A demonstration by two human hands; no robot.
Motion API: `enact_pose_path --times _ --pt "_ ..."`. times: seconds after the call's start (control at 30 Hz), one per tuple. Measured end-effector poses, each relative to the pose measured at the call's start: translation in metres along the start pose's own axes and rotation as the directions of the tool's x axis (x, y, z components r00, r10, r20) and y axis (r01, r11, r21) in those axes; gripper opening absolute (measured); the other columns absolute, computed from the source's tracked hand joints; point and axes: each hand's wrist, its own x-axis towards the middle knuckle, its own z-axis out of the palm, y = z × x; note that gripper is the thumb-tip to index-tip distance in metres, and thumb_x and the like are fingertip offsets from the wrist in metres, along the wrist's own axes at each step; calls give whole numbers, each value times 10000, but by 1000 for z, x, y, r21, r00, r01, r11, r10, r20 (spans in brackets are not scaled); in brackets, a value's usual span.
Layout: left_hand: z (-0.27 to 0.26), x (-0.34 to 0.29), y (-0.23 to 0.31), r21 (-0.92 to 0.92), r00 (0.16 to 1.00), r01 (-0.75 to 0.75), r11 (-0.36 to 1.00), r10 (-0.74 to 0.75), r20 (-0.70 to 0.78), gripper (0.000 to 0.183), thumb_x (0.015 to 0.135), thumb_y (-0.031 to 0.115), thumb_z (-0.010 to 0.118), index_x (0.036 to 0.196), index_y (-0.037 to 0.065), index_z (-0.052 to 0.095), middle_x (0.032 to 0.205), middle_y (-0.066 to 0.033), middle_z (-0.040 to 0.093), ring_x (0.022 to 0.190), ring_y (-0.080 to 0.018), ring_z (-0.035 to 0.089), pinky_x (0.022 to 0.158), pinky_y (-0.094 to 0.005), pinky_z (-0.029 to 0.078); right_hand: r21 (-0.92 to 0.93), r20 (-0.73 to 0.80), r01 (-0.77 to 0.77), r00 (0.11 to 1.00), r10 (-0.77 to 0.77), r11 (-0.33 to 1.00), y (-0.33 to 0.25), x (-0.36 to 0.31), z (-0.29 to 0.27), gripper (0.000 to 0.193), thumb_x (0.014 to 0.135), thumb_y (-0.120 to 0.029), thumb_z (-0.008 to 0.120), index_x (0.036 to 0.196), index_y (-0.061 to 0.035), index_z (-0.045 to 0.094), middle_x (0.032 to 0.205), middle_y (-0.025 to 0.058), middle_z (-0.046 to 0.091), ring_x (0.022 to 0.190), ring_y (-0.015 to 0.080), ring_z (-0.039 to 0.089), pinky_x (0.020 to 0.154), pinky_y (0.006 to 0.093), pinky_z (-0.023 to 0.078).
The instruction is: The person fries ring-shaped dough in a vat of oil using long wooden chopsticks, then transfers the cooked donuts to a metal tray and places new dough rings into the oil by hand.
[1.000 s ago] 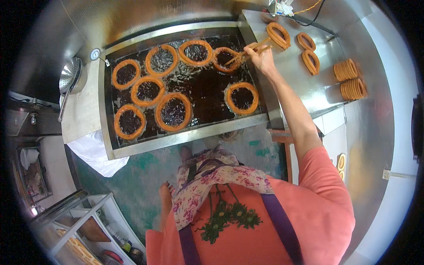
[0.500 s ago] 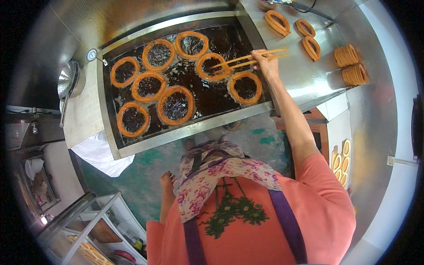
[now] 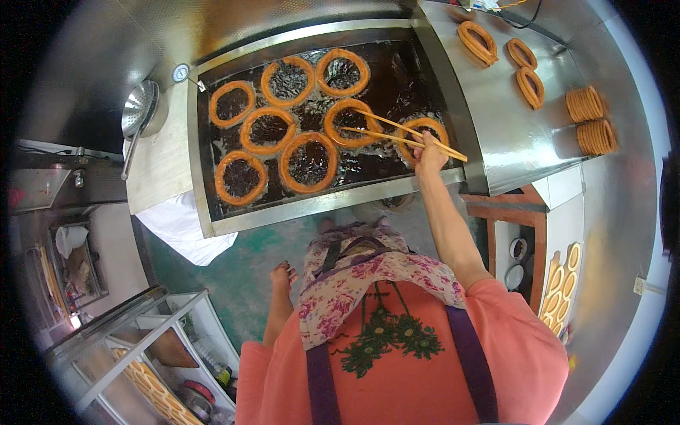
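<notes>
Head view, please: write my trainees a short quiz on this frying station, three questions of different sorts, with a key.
1. Counting: how many dough rings are in the fryer?
2. True or false: the strainer is to the left of the fryer.
3. Multiple choice: what does the right hand hold?
A) a towel
B) chopsticks
C) a ladle

Key: 1. Eight. 2. True. 3. B.

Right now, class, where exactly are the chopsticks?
In the head view, right of centre, the chopsticks are in the person's right hand above the oil vat, their far tips within the outline of a dough ring.
</notes>
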Motion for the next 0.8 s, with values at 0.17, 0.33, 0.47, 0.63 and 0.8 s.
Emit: enact_pose_path --times 0.17,0.33,0.47,0.63,0.8 --pt "-9 -6 -5 45 999 -34 998 36 -34 312 850 130 522 1123 -14 568 982 -108 590 791 -233 593 554 -353 517 78 120 -142 984 132 987 -1 1 -29 252 890 -200 596 1061 -16 578 978 182 661 685 215 668 385 155 405" --pt "-13 -15 -7 20 998 -57 998 58 -30 310 843 133 525 1110 -18 572 974 -107 590 782 -232 591 555 -353 514 175 245 -221 954 175 959 -2 7 -49 268 917 -230 550 1107 -42 534 1053 176 640 778 215 662 382 143 378" --pt "-14 -17 -4 43 997 -72 996 74 -35 313 840 139 527 1105 -21 575 969 -108 590 774 -228 591 547 -349 515 281 316 -258 934 165 924 -13 -2 -37 228 911 -217 558 1067 -50 544 1059 175 636 804 212 659 426 154 416" --pt "-10 -15 -6 50 996 -86 995 87 -27 318 836 145 529 1100 -25 579 963 -108 590 765 -224 591 536 -343 516 390 334 -195 941 60 900 -47 -12 -5 277 912 -239 561 1100 -39 520 1048 193 627 763 204 644 447 152 436" --pt "-10 -14 -18 55 996 -84 995 85 -18 324 831 152 531 1095 -28 582 957 -109 590 756 -220 592 526 -338 517 322 351 -156 936 36 934 -74 -12 5 237 916 -232 554 1062 -46 537 1027 180 642 685 167 629 439 156 413"
